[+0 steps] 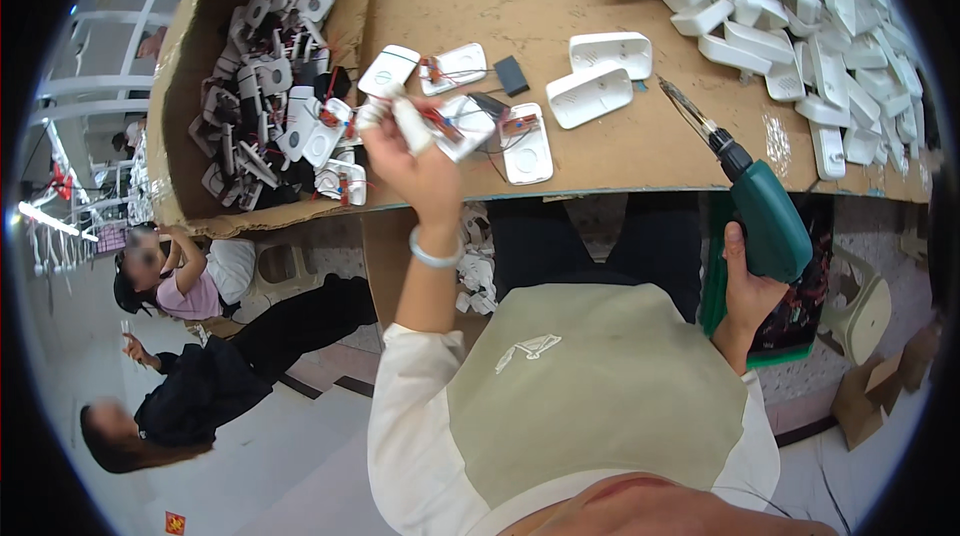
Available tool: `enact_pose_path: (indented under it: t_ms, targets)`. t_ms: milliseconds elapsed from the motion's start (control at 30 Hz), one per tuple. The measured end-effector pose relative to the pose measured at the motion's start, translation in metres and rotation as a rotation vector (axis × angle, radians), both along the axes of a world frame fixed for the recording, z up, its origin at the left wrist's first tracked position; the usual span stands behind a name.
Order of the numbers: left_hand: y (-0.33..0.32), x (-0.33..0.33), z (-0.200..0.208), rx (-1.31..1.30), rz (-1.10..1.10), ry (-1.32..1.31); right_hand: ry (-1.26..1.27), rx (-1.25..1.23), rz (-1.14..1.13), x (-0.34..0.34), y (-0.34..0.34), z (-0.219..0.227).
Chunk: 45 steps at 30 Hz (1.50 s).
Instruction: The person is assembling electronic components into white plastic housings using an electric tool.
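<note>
My right hand [752, 288] is wrapped round the handle of a green soldering gun [768, 216], whose metal tip points up and left over the table. My left hand [408, 151], with white coverings on its fingers, is curled above a group of small white covers. Its slightly blurred fingertips meet the near edge of a plain white cover [390, 69]; what they pinch is hidden. Close by lie a white cover with a red-wired circuit board [455, 69], another wired cover [527, 146] and a small black block [510, 76].
A cardboard box [178, 136] full of wired white parts stands at left. White housings [745, 46] are heaped at the far right; two open housings [590, 98] lie mid-table. Under the table's right side is a green-rimmed crate [775, 360]. Two other people are at left, beyond the table.
</note>
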<state>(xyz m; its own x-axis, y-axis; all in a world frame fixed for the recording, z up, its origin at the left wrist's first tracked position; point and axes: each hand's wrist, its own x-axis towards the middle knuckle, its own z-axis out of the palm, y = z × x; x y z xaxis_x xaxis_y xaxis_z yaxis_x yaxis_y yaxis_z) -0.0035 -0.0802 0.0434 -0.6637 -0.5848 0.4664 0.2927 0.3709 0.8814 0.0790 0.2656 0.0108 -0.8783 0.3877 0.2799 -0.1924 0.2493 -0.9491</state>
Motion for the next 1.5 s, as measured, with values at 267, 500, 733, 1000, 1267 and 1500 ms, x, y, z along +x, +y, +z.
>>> enact_pose_path:
  t_ms: [267,500,733,1000,1267,1500]
  targets:
    - [0.023,0.05,-0.068,-0.059,0.058,-0.165,-0.1,-0.015,0.126,-0.005,-0.004,0.012]
    - [0.036,0.062,-0.026,-0.805,-0.059,-0.28,-0.1,0.017,0.205,-0.01,-0.009,0.018]
    - [0.055,0.04,-0.03,-0.96,-0.029,-0.42,-0.034,0.017,0.206,-0.008,-0.011,0.023]
    - [0.073,0.031,-0.021,-0.677,-0.062,-0.142,-0.068,0.02,0.234,-0.014,-0.007,0.014]
    - [0.11,0.023,-0.015,-0.84,-0.17,-0.199,-0.076,0.006,0.226,-0.029,-0.008,0.001]
    - [0.126,-0.017,-0.014,-0.96,-0.056,-0.291,0.008,0.17,0.254,-0.039,-0.013,0.001]
